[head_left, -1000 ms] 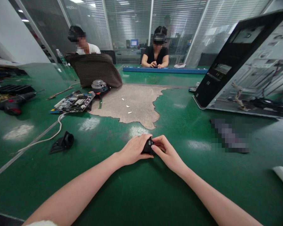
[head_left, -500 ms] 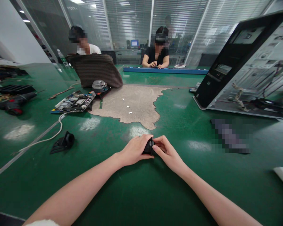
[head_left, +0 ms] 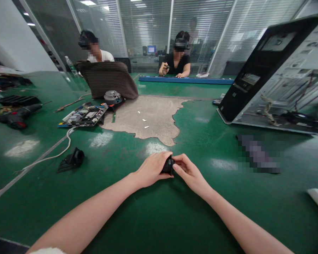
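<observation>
left hand (head_left: pixel 154 170) cups small black plastic part (head_left: pixel 166 166) between the hands, i judge to steady it | right hand (head_left: pixel 187 171) pinches its near edge | pale mark (head_left: pixel 170 162) on it, unreadable from my end | black funnel-shaped piece (head_left: pixel 73 159) left of hands | computer tower (head_left: pixel 245 70) beyond right hand, hp-style badge (head_left: pixel 234 95) on front panel
</observation>
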`<state>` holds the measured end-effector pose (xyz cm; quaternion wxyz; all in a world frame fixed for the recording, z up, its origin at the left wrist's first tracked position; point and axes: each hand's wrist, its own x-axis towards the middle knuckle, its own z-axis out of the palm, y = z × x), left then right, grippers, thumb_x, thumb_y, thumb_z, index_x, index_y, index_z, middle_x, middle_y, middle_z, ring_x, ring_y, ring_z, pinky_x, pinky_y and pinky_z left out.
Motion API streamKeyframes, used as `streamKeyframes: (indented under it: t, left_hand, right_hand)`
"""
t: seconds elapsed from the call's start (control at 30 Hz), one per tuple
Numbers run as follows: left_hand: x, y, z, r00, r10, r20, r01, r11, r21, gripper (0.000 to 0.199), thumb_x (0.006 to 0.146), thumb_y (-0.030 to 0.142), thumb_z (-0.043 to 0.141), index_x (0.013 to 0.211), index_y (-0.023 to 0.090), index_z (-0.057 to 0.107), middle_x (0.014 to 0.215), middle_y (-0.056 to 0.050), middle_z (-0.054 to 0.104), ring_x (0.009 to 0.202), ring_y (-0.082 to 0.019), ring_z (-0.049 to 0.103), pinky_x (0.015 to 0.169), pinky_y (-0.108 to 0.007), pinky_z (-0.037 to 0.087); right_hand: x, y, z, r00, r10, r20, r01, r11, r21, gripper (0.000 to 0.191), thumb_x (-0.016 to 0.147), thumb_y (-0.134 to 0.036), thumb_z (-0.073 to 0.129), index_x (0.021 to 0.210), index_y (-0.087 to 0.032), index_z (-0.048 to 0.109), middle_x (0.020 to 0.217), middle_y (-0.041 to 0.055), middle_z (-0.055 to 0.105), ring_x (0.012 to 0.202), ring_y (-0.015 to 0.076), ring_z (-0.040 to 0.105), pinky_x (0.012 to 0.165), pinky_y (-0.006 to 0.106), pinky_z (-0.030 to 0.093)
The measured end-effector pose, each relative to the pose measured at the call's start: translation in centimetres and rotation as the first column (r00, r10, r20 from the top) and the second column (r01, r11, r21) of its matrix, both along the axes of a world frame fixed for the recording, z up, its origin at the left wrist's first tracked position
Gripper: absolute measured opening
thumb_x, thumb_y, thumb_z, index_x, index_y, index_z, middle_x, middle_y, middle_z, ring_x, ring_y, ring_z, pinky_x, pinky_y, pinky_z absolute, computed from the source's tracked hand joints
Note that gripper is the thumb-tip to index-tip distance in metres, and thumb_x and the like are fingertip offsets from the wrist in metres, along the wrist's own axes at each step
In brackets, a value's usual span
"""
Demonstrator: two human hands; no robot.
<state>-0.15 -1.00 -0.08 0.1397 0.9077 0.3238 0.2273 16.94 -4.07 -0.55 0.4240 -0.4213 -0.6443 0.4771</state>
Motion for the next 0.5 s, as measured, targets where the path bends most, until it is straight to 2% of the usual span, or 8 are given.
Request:
streamKeyframes:
  t: [0.1, 0.23, 0.37, 0.5]
  left_hand:
    - [0.05, 0.02, -0.04, 1.0, 0.003, -0.017, -0.003, 1.0, 0.03, 0.066, 0.07, 0.041, 0.06, 0.12, 0.018, 0.025, 0.116, -0.01, 0.046, 0.097, -0.024, 0.047, 0.083, -0.038, 0.039]
    - [-0.01, -0.01, 0.0, 0.997, 0.045, -0.068, -0.043, 0.998, 0.035, 0.068, 0.068, 0.041, 0.063, 0.121, 0.019, 0.026, 0.116, -0.009, 0.047, 0.088, -0.024, 0.045, 0.076, -0.038, 0.039]
    - [-0.11, -0.08, -0.04, 0.997, 0.062, -0.052, -0.06, 0.997, 0.044, 0.069, 0.066, 0.04, 0.064, 0.121, 0.021, 0.027, 0.116, -0.01, 0.046, 0.101, -0.027, 0.039, 0.083, -0.043, 0.033]
    - [-0.13, 0.07, -0.17, 1.0, 0.007, -0.02, -0.006, 1.0, 0.025, 0.068, 0.069, 0.037, 0.063, 0.121, 0.021, 0.024, 0.119, -0.011, 0.044, 0.112, -0.026, 0.036, 0.091, -0.043, 0.027]
  right_hand:
    - [-0.06, 0.01, -0.06, 1.0, -0.019, -0.007, 0.019, 1.0, -0.003, 0.013, 0.082, -0.028, 0.046, 0.094, -0.023, 0.048, 0.087, 0.0005, 0.053, 0.084, 0.0129, 0.055, 0.079, 0.029, 0.046]
    - [-0.02, 0.08, -0.16, 0.999, -0.031, -0.006, 0.031, 0.999, -0.039, 0.019, 0.081, -0.029, 0.048, 0.099, -0.022, 0.047, 0.094, 0.0025, 0.054, 0.088, 0.0145, 0.055, 0.081, 0.031, 0.046]
    - [0.2, 0.1, -0.19, 0.999, 0.025, -0.034, -0.026, 0.999, -0.045, 0.019, 0.08, -0.028, 0.051, 0.098, -0.023, 0.047, 0.095, 0.0022, 0.053, 0.091, 0.0146, 0.054, 0.083, 0.031, 0.046]
    - [0.31, -0.01, -0.16, 0.998, 0.049, -0.043, -0.05, 0.998, -0.029, 0.024, 0.077, -0.026, 0.054, 0.099, -0.024, 0.046, 0.099, 0.0018, 0.051, 0.094, 0.0143, 0.054, 0.086, 0.031, 0.044]
